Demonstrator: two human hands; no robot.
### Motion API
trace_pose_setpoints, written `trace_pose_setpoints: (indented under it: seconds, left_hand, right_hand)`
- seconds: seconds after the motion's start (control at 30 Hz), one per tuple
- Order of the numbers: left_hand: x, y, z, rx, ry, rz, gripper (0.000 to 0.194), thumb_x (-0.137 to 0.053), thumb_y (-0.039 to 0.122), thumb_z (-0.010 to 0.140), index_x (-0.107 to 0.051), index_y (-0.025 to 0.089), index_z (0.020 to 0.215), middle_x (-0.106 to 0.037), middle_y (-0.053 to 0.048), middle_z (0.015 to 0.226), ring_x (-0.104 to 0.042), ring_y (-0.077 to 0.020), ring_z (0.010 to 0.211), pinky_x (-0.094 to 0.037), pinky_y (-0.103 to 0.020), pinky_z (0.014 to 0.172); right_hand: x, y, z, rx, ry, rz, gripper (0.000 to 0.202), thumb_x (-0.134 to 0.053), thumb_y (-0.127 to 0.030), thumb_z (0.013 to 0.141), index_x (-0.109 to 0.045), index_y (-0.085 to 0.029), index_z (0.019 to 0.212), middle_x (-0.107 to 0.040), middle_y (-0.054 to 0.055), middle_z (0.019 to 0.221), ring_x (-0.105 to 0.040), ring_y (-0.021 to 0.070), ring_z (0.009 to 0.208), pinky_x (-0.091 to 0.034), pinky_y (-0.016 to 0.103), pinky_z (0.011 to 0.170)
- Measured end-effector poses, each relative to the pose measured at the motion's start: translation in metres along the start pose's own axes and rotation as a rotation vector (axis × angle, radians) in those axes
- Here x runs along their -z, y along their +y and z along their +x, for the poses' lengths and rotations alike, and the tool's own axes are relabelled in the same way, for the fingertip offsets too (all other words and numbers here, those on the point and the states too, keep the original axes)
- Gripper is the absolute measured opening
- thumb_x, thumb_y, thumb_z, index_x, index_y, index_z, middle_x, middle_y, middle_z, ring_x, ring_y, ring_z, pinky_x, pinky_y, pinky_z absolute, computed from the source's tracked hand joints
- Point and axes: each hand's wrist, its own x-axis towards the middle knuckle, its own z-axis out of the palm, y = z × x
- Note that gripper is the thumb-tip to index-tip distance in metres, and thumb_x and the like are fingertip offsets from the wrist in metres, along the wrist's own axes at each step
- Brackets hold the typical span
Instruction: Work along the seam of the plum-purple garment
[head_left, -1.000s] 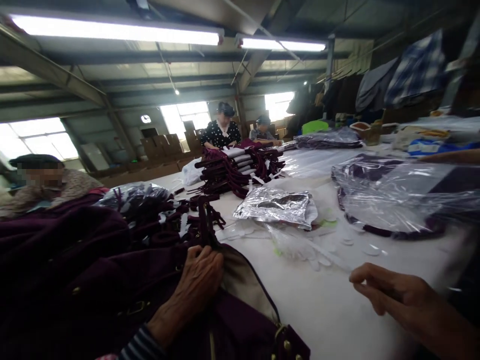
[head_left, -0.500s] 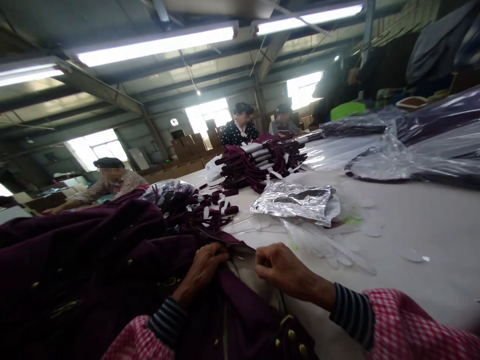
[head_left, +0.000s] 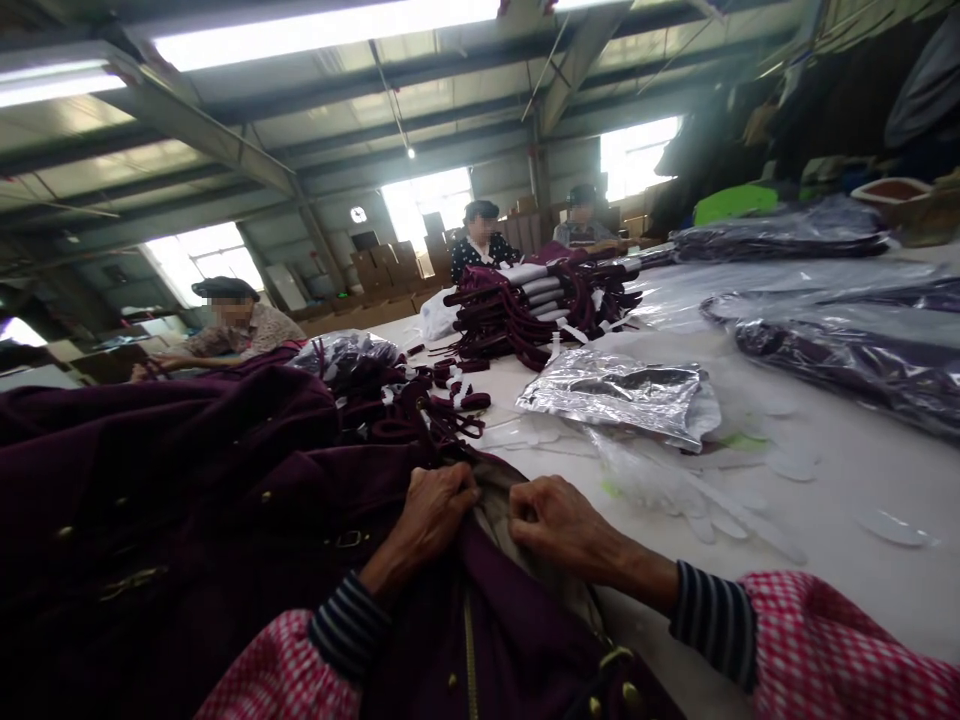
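A dark purple jacket (head_left: 499, 590) with a brass zipper, gold buttons and beige lining lies in front of me, its opening turned toward the right. My left hand (head_left: 435, 505) is closed on the jacket's upper edge, fingertips tucked at the fold beside the lining. My right hand (head_left: 559, 525) is curled into a fist with the thumb pressed in, on the edge of the beige lining (head_left: 502, 500) a little to the right. The cloth inside its fingers is mostly hidden.
More purple garments (head_left: 187, 470) are heaped at left. Beyond lie bundled purple cords (head_left: 420, 400), stacked straps (head_left: 540, 300), a silver plastic bag (head_left: 622, 390), clear plastic pieces (head_left: 892, 527) and plastic-wrapped garments (head_left: 862, 340) on the white table (head_left: 847, 610). Several co-workers sit farther back.
The view has tilted down and shifted slightly. My left hand has moved a little along the jacket edge, and more beige lining shows between my hands.
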Motion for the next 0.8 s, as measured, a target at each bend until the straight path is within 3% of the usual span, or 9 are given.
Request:
trace_pose_setpoints:
  seconds: [0.8]
  left_hand:
    - [-0.0051,0.0015,-0.0009,-0.084,0.018,0.172,0.018,-0.042,0.027,0.095,-0.055,0.022,0.083,-0.066,-0.001,0.086,-0.060,-0.0201,0.087,-0.028,-0.039,0.087]
  right_hand:
    - [-0.0018,0.0003,0.0027,-0.014,-0.034,0.033,0.012,-0.061,-0.020,0.063,-0.051,-0.017,0.057,-0.048,-0.004,0.056,-0.043,0.0103,0.057,-0.025,0.026,0.054]
